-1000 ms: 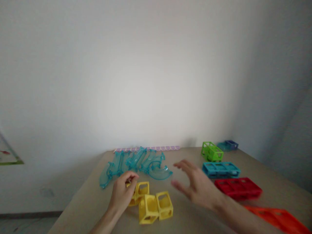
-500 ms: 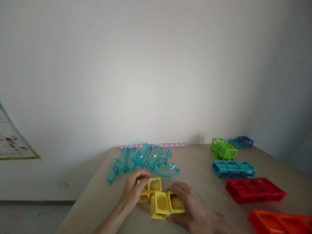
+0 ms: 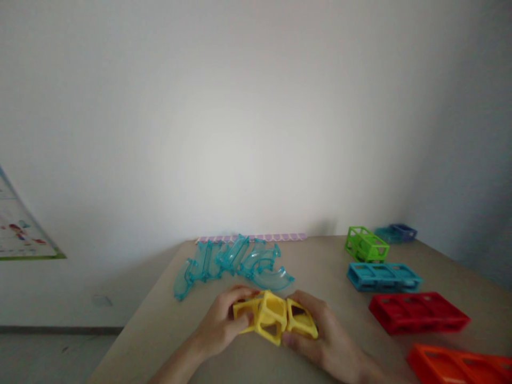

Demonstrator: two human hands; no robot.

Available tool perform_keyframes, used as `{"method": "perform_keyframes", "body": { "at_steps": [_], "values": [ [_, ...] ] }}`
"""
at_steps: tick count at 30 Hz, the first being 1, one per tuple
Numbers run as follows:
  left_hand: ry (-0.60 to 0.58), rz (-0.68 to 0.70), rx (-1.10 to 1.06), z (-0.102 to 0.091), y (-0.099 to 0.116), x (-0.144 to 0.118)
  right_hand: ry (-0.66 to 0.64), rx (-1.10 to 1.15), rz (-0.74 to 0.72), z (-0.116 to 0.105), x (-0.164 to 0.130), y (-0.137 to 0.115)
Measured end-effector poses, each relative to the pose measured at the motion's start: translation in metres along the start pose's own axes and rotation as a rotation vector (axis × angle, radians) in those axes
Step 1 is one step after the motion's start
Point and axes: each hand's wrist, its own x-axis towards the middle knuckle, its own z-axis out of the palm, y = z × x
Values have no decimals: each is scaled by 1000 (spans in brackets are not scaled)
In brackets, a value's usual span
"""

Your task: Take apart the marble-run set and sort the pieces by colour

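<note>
Both hands, left hand (image 3: 220, 328) and right hand (image 3: 324, 338), clamped on yellow cubes (image 3: 274, 320); uneven squeeze could pop them apart toward 12 o'clock tracks (image 3: 236, 261).

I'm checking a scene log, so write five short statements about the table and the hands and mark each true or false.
1. Both hands grip the yellow blocks. True: the left hand holds them on one side and the right hand on the other.
2. The green block lies nearer the person than the red block. False: the green one lies farther back, beyond the blue block.
3. The clear curved pieces lie behind the yellow blocks. True.
4. An orange block lies to the left of the left hand. False: it lies at the right near edge of the table.
5. The red block is stacked on the blue block. False: they lie apart on the table.
</note>
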Motion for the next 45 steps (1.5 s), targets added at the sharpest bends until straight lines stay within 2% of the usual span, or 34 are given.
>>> {"method": "perform_keyframes", "body": {
  "at_steps": [5,13,20,24,27,32,35,39,45],
  "values": [
    [34,-106,-72,3,-3,3,46,50,-16,-3,1,-1],
    [71,-173,-168,2,3,2,46,132,-12,-2,1,-1],
    [-93,-299,-381,8,-2,-5,94,315,65,2,-1,8],
    [-103,-275,-375,10,0,-4,158,408,92,4,0,9],
    [-45,-240,-347,10,1,-2,187,451,87,5,-1,9],
    [31,-98,-358,10,5,0,203,509,77,7,-1,13],
    [68,-128,-425,11,6,2,212,552,57,8,-2,18],
    [92,-132,-585,8,8,2,234,501,4,6,-6,22],
    [118,-203,-739,1,13,1,200,229,-189,4,-7,20]
  ]
}}
